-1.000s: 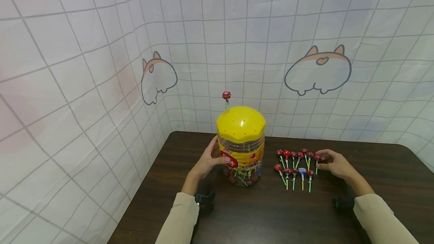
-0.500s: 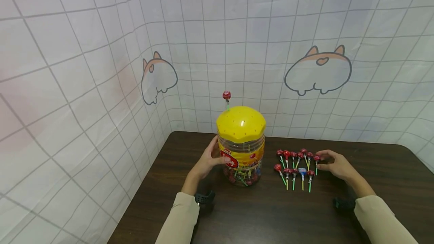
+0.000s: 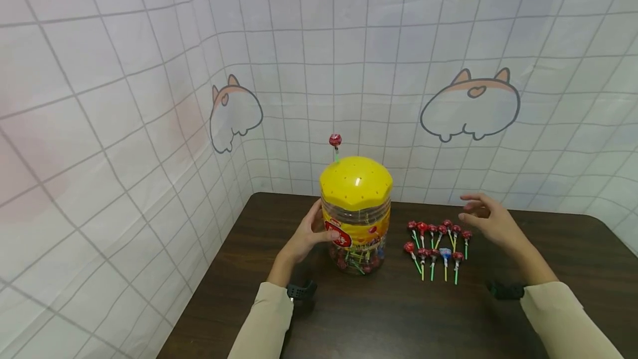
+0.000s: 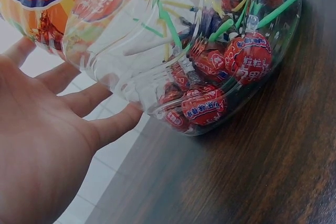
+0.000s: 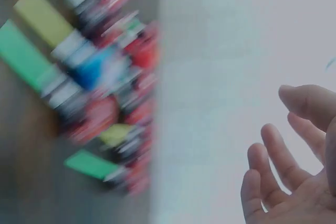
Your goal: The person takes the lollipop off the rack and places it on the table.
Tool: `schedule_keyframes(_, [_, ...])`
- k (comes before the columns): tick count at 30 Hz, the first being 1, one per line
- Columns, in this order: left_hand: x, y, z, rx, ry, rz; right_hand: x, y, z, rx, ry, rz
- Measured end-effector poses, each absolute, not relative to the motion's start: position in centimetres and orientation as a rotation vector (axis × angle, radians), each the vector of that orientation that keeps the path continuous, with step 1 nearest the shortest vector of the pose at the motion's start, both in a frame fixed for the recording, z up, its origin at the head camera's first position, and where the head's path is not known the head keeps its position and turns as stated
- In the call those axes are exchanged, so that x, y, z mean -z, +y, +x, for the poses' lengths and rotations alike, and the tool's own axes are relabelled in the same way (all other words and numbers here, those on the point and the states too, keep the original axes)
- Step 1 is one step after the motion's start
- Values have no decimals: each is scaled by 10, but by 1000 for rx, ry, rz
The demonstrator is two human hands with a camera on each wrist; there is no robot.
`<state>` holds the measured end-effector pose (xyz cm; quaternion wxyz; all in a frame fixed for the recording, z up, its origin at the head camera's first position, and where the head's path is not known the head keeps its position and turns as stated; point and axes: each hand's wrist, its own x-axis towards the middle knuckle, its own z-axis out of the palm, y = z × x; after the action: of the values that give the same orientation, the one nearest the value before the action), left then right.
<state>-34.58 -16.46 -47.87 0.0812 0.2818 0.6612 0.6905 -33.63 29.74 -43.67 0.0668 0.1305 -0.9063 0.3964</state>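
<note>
A clear plastic jar (image 3: 356,215) with a yellow domed lid (image 3: 355,183) stands on the table, holding several lollipops (image 4: 249,56) low inside. A single red lollipop (image 3: 335,140) stands upright at the lid's back left. My left hand (image 3: 305,237) holds the jar's left side, thumb across the label and fingers round behind; in the left wrist view its fingertips touch the plastic. Two rows of lollipops (image 3: 432,255), mostly red with one blue, lie right of the jar. Up and right of them, my right hand (image 3: 493,223) is raised with parted, loosely bent fingers and nothing between them.
The dark wooden table (image 3: 389,320) runs back to a white grid-patterned curtain (image 3: 319,43). Another side of this curtain stands close along the table's left edge. Black straps are on both wrists. The right wrist view is blurred.
My right hand has let go of the rightmost lollipop in the back row and lifted up and away. That lollipop stays on the table. The left hand keeps its hold on the jar.
</note>
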Motion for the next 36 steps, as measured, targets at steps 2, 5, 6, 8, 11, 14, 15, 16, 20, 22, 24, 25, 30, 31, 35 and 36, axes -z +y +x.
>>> schedule_keyframes(2, [478,-165,-345,-2066,1978,836,415,282,-334,-1190,-2672,453])
schedule_keyframes(5, [478,-165,-345,-2062,1986,822,387,256,-329,-1175,-2581,543])
schedule_keyframes(6, [479,-165,-345,-2060,1989,818,378,247,-328,-1168,-2561,566])
schedule_keyframes(8, [479,-165,-346,-2058,1993,817,360,228,-325,-1158,-2530,589])
schedule_keyframes(11, [480,-166,-346,-2060,1990,822,338,202,-322,-1185,-2491,617])
schedule_keyframes(14, [479,-165,-346,-2062,1980,825,319,178,-322,-1235,-2428,688])
schedule_keyframes(15, [479,-165,-346,-2060,1980,826,315,170,-323,-1241,-2410,721])
schedule_keyframes(16, [479,-165,-346,-2058,1981,824,310,162,-324,-1247,-2391,759])
schedule_keyframes(20, [478,-165,-345,-2053,1985,822,295,132,-326,-1267,-2374,852])
schedule_keyframes(22, [478,-165,-345,-2056,1983,822,291,119,-328,-1295,-2372,880])
schedule_keyframes(24, [478,-165,-346,-2057,1983,820,288,108,-332,-1315,-2366,886])
schedule_keyframes(25, [478,-165,-346,-2056,1984,819,287,103,-333,-1323,-2360,883])
schedule_keyframes(30, [479,-165,-346,-2045,1997,814,286,84,-342,-1379,-2338,848])
schedule_keyframes(31, [478,-164,-346,-2044,1997,814,285,81,-343,-1394,-2340,841])
schedule_keyframes(35, [478,-165,-345,-2050,1995,813,283,72,-347,-1441,-2372,811])
schedule_keyframes(36, [477,-165,-345,-2053,1992,814,282,70,-348,-1451,-2384,804])
